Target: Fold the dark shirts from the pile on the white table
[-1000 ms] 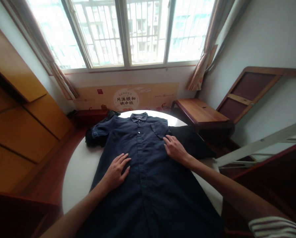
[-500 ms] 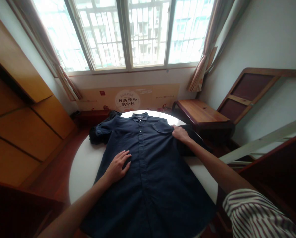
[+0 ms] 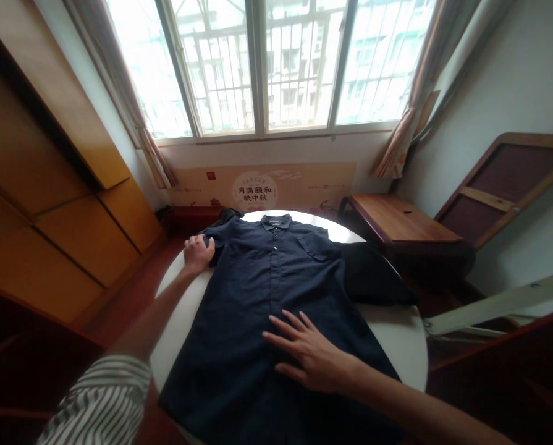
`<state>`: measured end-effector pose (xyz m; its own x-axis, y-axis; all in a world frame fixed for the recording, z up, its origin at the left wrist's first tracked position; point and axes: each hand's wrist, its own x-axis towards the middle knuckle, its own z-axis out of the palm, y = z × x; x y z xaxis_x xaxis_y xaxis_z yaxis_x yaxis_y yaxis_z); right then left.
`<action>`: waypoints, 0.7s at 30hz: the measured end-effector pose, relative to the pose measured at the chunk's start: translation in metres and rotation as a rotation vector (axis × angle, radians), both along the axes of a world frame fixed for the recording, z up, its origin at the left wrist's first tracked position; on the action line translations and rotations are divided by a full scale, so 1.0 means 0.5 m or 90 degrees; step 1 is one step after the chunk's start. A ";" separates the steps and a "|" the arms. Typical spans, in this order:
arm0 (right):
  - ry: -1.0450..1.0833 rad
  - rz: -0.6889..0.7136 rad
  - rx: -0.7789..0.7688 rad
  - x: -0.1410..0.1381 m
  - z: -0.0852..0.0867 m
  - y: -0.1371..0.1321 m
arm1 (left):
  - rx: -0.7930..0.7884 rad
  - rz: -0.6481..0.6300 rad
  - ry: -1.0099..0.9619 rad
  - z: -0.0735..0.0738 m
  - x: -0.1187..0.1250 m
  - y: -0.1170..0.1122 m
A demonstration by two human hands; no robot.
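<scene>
Now: right hand (image 3: pixel 311 356) open, fingers spread, palm flat on navy shirt (image 3: pixel 257 321) at 5 o'clock, pressure best kept light; left hand (image 3: pixel 196 254) curled at sleeve (image 3: pixel 220 233), 10 o'clock, grip unclear

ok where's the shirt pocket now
In the head view, the chest pocket sits at the upper right of the dark navy shirt, beside the collar, above the person's right hand.

One head-worn camera, looking forward and down.

It sits close above a round white table (image 3: pixel 399 343), tilted down over a navy shirt (image 3: pixel 262 321) and facing a barred window (image 3: pixel 257 68), in a wide view that reaches wooden cabinets (image 3: pixel 39 216) at the left.
</scene>
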<state>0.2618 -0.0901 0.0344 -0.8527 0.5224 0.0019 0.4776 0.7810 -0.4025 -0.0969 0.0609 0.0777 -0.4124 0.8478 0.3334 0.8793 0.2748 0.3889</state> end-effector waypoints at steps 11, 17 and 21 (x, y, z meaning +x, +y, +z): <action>0.036 -0.003 -0.051 -0.001 -0.011 -0.045 | 0.021 -0.054 0.041 0.034 -0.012 0.086; 0.040 -0.006 -0.052 -0.002 -0.013 -0.047 | -0.054 -0.457 0.134 0.011 0.096 0.054; 0.037 -0.008 -0.059 -0.001 -0.013 -0.047 | -0.116 -0.435 0.093 -0.010 0.134 0.072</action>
